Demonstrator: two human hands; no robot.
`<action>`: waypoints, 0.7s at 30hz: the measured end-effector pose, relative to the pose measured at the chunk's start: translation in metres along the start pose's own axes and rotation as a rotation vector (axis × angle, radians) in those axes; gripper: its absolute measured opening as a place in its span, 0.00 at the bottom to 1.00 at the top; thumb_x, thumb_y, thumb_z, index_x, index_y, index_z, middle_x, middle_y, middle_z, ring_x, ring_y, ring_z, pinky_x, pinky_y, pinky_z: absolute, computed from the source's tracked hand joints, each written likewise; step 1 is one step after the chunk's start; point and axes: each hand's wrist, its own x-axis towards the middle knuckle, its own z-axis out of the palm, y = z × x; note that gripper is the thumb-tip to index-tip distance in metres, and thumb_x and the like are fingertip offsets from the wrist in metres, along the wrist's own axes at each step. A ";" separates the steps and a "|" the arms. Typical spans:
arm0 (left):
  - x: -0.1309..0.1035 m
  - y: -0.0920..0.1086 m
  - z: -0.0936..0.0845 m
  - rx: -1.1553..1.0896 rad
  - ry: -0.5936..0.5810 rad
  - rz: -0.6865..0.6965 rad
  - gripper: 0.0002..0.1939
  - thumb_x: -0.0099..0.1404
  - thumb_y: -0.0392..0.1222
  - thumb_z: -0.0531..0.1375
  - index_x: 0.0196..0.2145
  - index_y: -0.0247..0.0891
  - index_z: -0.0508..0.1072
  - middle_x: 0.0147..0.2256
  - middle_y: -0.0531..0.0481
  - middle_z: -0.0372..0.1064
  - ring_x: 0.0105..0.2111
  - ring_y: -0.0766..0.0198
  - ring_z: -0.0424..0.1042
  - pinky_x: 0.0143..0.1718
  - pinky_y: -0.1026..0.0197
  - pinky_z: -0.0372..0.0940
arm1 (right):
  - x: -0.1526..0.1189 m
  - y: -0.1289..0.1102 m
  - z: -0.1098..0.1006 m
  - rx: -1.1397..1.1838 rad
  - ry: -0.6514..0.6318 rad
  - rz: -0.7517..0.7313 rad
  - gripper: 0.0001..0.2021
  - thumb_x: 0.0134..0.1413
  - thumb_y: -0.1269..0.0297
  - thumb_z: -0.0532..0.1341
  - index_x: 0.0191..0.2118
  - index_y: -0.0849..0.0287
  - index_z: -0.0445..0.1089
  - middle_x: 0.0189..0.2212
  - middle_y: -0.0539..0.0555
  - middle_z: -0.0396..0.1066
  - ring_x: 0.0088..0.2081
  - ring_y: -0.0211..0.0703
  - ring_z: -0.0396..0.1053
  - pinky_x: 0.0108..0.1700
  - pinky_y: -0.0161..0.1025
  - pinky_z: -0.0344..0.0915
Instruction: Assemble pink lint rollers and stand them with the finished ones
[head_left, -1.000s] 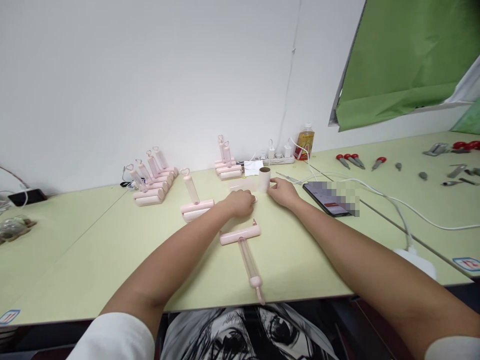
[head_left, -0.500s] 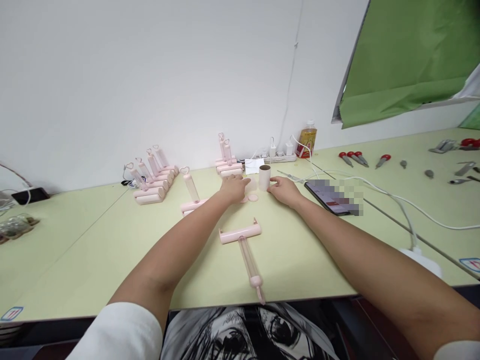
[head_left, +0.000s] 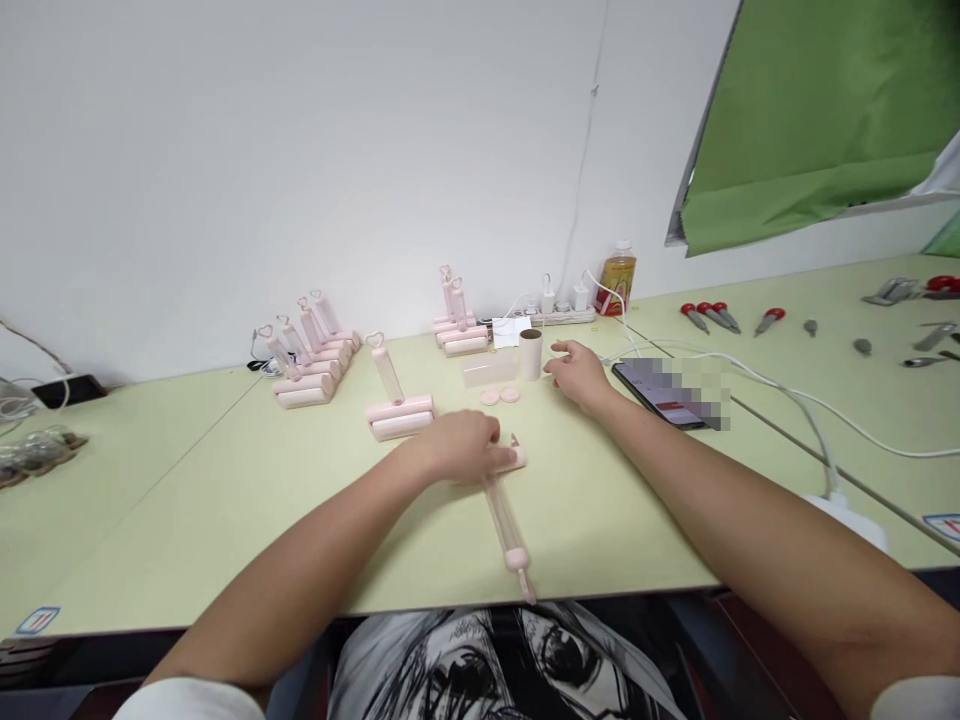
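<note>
Frame (head_left: pixel 503 515) lies by the near edge of the desk (head_left: pixel 615 560), its crossbar (head_left: pixel 518 458) under my left hand (head_left: pixel 463 446), grip unclear, my right hand (head_left: pixel 581 378) loosely open beside the roll (head_left: pixel 530 358): seemingly pick-up, next needing secure hold.

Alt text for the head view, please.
A person's left hand covers part of a pink T-shaped handle lying on a pale green table; the right hand is beside an upright white tube. Behind are two pink discs, a translucent cover and assembled pink rollers.
</note>
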 end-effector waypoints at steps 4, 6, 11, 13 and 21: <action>-0.019 -0.008 0.020 -0.162 0.011 0.034 0.14 0.63 0.51 0.51 0.30 0.39 0.69 0.30 0.48 0.71 0.26 0.61 0.66 0.25 0.61 0.53 | -0.006 -0.008 -0.004 0.080 0.049 -0.050 0.18 0.44 0.68 0.60 0.45 0.59 0.66 0.25 0.48 0.68 0.22 0.37 0.65 0.24 0.35 0.58; -0.018 -0.015 0.025 -0.282 0.100 0.021 0.14 0.64 0.50 0.50 0.28 0.39 0.66 0.28 0.51 0.68 0.25 0.63 0.64 0.25 0.62 0.52 | -0.012 -0.014 -0.007 0.136 0.081 -0.089 0.13 0.45 0.67 0.60 0.40 0.58 0.66 0.23 0.46 0.65 0.21 0.36 0.62 0.22 0.34 0.56; -0.010 -0.034 0.020 -0.478 0.402 -0.065 0.13 0.64 0.50 0.52 0.26 0.39 0.61 0.26 0.54 0.63 0.25 0.65 0.61 0.26 0.63 0.53 | -0.038 -0.036 -0.011 0.261 -0.349 -0.065 0.10 0.52 0.57 0.59 0.33 0.59 0.65 0.27 0.51 0.67 0.21 0.34 0.61 0.20 0.32 0.56; -0.008 -0.037 0.019 -0.509 0.503 -0.079 0.13 0.64 0.49 0.53 0.26 0.39 0.60 0.25 0.55 0.62 0.26 0.66 0.61 0.27 0.63 0.54 | -0.053 -0.041 -0.011 0.245 -0.739 -0.077 0.17 0.54 0.50 0.58 0.39 0.60 0.67 0.32 0.54 0.69 0.24 0.36 0.64 0.22 0.33 0.59; -0.005 -0.035 0.021 -0.677 0.760 -0.033 0.11 0.65 0.48 0.53 0.32 0.38 0.67 0.32 0.51 0.65 0.28 0.67 0.63 0.31 0.63 0.59 | -0.077 -0.046 -0.004 -0.166 -0.887 -0.523 0.10 0.50 0.59 0.62 0.29 0.59 0.63 0.22 0.44 0.55 0.24 0.33 0.53 0.26 0.32 0.50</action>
